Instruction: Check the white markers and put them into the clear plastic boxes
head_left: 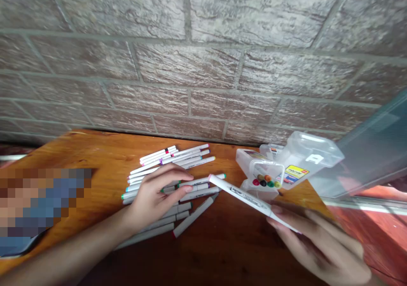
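Observation:
My right hand (318,239) pinches a white marker (244,197) near one end, and the marker slants up and to the left above the table. A pink tip marks its far end. My left hand (162,190) rests over the spread of white markers (149,226), thumb and fingers apart, with nothing visibly gripped. These markers lie side by side in rough rows, with green, blue, pink, purple and yellow ends. Some are hidden under my left hand. Beyond the held marker, a clear plastic case (244,159) lies open toward me with several colour-ended markers inside.
A taller translucent container (313,154) with a yellow label stands at the table's right edge. At the left lies a flat device with a pixelated surface (41,209). The wooden table (92,150) meets a brick wall (190,65) at the back.

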The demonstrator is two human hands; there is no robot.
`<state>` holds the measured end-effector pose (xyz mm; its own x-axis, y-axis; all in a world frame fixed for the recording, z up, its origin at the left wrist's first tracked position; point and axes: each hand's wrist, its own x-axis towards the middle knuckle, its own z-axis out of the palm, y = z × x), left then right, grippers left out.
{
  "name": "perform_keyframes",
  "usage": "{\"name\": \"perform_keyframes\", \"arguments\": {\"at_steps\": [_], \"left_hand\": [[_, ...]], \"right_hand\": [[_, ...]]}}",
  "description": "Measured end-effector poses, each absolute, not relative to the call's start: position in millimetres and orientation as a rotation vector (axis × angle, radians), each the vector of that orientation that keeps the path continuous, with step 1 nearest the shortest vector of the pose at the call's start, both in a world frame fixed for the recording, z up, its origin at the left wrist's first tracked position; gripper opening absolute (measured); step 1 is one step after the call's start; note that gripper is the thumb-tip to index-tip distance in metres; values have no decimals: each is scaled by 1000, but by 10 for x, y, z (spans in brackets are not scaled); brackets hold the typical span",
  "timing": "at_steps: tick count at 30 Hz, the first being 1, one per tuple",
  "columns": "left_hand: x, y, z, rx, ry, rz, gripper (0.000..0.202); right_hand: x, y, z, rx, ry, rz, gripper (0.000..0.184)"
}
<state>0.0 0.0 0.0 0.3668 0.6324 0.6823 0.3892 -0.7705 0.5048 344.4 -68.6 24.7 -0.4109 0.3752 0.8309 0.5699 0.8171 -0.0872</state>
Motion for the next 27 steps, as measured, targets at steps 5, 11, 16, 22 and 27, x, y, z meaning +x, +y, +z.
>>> {"name": "perform_keyframes", "arguments": {"at_steps": [5, 11, 16, 22, 27], "left_hand": [[-40, 38, 8, 2358, 983, 1348, 24], [38, 54, 98, 2310, 1049, 1188, 16], [178, 16, 223, 2329, 1044, 957, 15], [328, 54, 293, 2324, 1062, 835, 24], [548, 214, 372, 2383, 1031, 930, 35]], "right_hand": [[3602, -787, 208, -674, -2088, -276, 38], [3697, -827, 270, -710, -2091, -295, 31], [3742, -841, 394, -720, -2104, -351, 23], [3827, -880, 399, -768, -2071, -373, 26], [3973, -933, 339, -763, -2047, -420, 41]]}}
